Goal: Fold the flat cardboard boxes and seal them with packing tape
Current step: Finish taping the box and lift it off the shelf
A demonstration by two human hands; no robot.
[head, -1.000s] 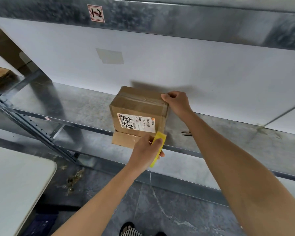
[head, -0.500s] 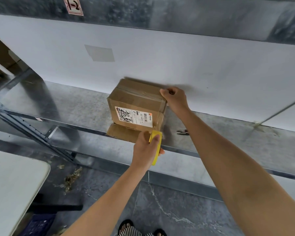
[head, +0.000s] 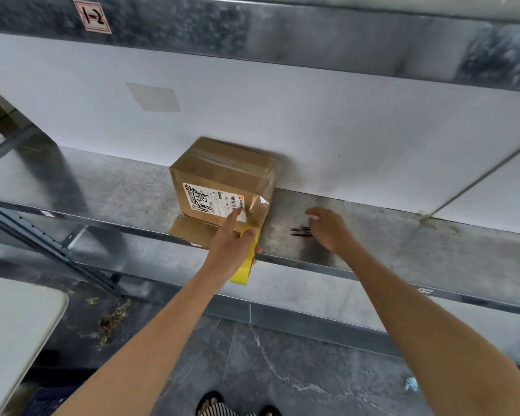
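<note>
A brown cardboard box [head: 222,178] with a white shipping label stands on the metal shelf [head: 102,190] against the white wall, on top of a flat cardboard piece [head: 189,231]. Clear tape runs over its top and down its right front corner. My left hand [head: 230,246] grips a yellow roll of packing tape [head: 246,262] just below that corner, index finger stretched onto the label. My right hand [head: 327,228] hovers over the shelf right of the box, fingers spread and holding nothing. A small pair of black snips [head: 300,231] lies just left of its fingers.
An upper metal shelf [head: 282,31] with a red-and-white sign runs overhead. A white table [head: 15,331] corner sits at lower left. Below is dark stone floor with some debris, and my striped sandals [head: 219,408].
My right hand has let go of the box's top right corner and dropped to the shelf near the snips. My left hand still holds the tape roll at the box's lower right corner.
</note>
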